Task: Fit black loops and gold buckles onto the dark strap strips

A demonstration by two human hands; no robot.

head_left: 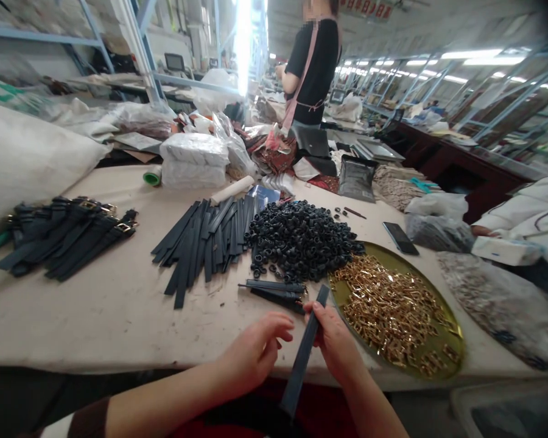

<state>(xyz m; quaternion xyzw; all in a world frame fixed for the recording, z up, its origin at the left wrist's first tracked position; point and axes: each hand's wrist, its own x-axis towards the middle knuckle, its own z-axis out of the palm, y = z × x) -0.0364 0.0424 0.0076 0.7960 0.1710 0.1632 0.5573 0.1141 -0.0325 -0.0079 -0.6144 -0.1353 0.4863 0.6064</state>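
Note:
My right hand point(333, 337) pinches a dark strap point(304, 359) near its upper end; the strap slants down toward my lap. Just left of the strap, my left hand point(260, 347) has curled fingers apart from the thumb, holding nothing. Beyond my hands lie a few straps with buckles point(276, 287). Behind them is a heap of small black loops point(301, 237), with loose dark strips point(205, 237) to its left. Gold buckles point(388, 304) cover much of a round golden tray point(454, 340) at the right.
Finished-looking buckled straps point(68, 234) are piled at the left of the table point(119, 316). A phone point(400, 238) lies behind the tray. Plastic-wrapped packs point(194, 159) stand at the back. One person point(313, 67) stands beyond; another's sleeve point(530, 207) is at the right.

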